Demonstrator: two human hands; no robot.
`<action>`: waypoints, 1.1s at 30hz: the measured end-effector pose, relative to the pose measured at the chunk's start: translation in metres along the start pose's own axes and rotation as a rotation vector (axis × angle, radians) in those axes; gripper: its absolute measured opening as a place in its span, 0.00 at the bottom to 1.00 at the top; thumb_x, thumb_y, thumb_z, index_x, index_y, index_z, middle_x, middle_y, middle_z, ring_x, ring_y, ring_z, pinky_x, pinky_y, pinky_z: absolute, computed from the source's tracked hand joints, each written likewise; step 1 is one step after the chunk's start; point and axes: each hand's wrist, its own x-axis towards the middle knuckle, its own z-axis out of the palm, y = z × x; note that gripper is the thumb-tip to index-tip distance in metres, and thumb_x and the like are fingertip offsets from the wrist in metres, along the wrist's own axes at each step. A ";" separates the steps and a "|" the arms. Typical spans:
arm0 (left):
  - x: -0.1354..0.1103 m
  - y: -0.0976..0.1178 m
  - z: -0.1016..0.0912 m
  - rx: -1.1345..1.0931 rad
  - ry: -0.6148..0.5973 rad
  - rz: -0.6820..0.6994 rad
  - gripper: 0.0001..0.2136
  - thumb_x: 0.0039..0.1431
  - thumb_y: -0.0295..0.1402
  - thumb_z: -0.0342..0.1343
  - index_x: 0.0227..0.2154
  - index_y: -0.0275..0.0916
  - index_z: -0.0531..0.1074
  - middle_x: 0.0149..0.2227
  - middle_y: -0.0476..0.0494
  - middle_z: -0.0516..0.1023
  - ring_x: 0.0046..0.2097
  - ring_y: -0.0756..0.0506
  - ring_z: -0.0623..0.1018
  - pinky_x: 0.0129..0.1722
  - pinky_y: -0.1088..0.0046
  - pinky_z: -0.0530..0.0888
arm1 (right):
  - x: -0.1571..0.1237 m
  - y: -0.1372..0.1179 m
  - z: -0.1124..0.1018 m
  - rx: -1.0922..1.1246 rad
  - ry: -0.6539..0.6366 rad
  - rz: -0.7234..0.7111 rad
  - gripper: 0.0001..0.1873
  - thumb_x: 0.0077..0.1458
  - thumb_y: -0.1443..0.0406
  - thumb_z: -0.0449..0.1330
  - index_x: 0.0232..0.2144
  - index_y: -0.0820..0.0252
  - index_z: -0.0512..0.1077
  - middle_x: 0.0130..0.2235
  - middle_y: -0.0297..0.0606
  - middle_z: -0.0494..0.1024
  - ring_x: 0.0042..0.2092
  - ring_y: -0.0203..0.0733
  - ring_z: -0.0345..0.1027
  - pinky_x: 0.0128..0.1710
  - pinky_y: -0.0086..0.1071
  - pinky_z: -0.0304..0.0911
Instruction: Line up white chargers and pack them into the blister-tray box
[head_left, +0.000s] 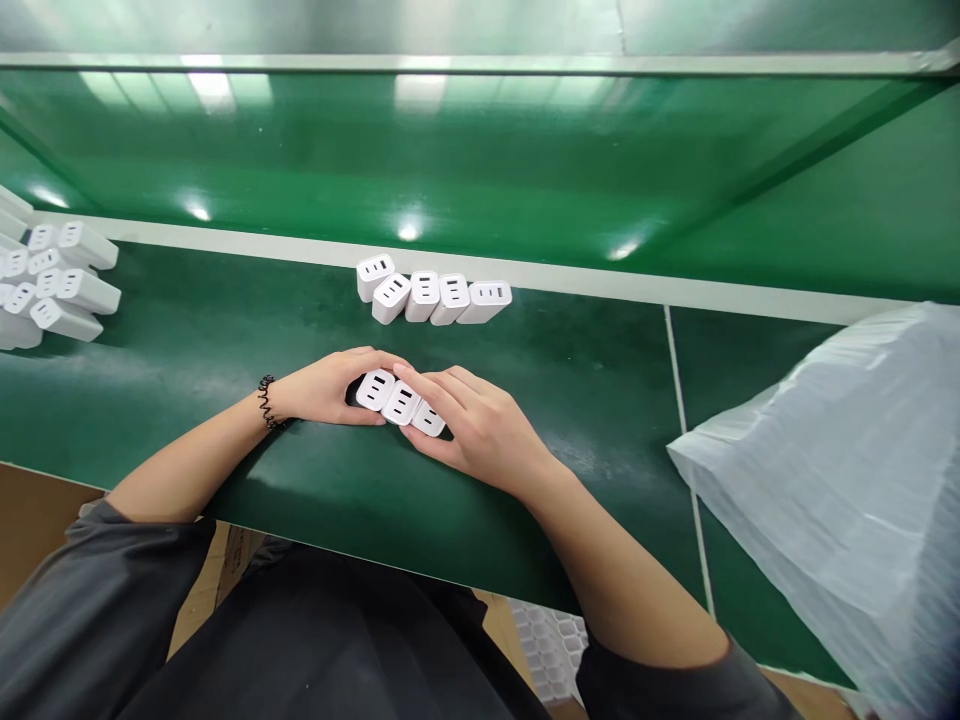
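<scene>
Three white USB chargers (401, 403) stand side by side between my hands, their port faces turned up toward me. My left hand (341, 385) curls around the leftmost charger, thumb in front and fingers behind. From the other side my right hand (476, 425) closes around the rightmost one, its fingers reaching over the back of the group and partly covering it. Just beyond my hands, a loose row of several more white chargers (424, 296) stands on the green table (225, 310), ports upward.
At the far left, several white chargers (75, 290) are grouped together. A translucent white plastic sheet (832, 470) covers the right side of the table. A green panel (465, 160) rises behind. Below the front edge, a white tray with cells (551, 645) shows beside cardboard.
</scene>
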 end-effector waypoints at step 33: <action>-0.002 0.000 0.009 0.163 0.097 0.001 0.30 0.55 0.50 0.64 0.55 0.39 0.66 0.49 0.40 0.78 0.47 0.43 0.77 0.45 0.67 0.75 | -0.008 0.012 0.000 0.305 -0.149 0.264 0.44 0.59 0.58 0.63 0.70 0.53 0.46 0.49 0.44 0.78 0.48 0.53 0.73 0.45 0.49 0.74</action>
